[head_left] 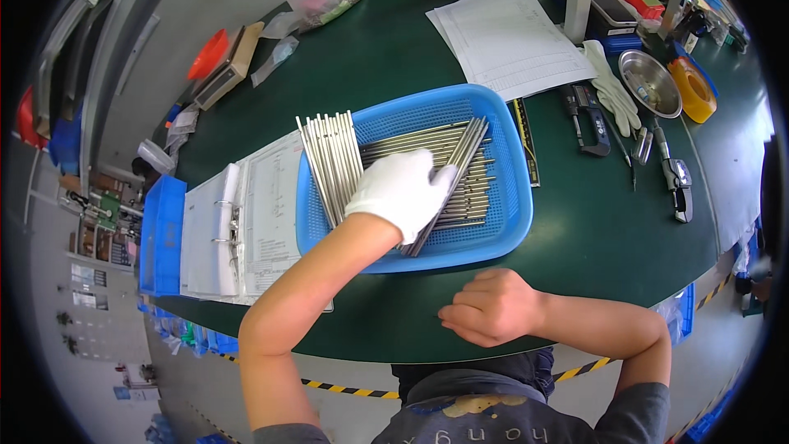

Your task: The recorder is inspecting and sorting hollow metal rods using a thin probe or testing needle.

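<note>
A blue plastic basket (523,197) sits in front of me on the table. Several thin metal rods (464,207) lie crosswise on its bottom, and another row of rods (329,156) leans against its left side. My left hand (399,193), in a white glove, reaches into the basket. Its fingers are closed around a slanting bundle of metal rods (460,160); the glove hides part of the grip. Bare and curled into a fist, my right hand (493,308) rests by the table's front edge, apart from the basket. Nothing shows in it.
An open ring binder (267,214) and a blue bin (162,234) are at the left. Paper sheets (514,37) lie behind the basket. Toward the right are a digital micrometer (588,119), another measuring tool (679,185), a white glove (612,86) and a metal bowl (667,97).
</note>
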Demonstrator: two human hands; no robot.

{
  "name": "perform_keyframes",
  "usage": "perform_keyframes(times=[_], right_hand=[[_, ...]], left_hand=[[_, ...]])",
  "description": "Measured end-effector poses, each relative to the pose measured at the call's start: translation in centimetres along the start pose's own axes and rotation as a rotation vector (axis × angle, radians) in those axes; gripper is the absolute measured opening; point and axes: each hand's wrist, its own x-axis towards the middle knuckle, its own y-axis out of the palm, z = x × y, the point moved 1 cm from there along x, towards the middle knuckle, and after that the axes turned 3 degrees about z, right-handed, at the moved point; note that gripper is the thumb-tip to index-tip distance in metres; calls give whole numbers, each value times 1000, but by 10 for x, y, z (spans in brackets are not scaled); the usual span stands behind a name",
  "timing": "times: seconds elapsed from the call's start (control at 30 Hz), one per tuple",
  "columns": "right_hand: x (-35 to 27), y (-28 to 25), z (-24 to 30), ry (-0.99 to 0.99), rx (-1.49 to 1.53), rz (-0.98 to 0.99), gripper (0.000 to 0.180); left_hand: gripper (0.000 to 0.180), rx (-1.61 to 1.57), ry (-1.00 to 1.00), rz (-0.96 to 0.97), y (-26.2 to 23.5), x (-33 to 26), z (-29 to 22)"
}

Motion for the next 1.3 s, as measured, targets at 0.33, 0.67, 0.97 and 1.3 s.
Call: perform_keyframes(times=[0.33, 0.67, 0.97, 1.3], right_hand=[[2, 6, 4, -3, 17, 8, 13], [3, 5, 2, 21, -2, 18, 13], [6, 1, -2, 56, 31, 10, 12], [8, 3, -4, 93, 34, 94, 12]], left_hand=[[32, 311, -415, -128, 5, 5, 58], [31, 47, -328, -292, 6, 0, 91], [15, -1650, 133, -567, -12, -99, 124], [14, -1547, 190, -890, 84, -177, 83]])
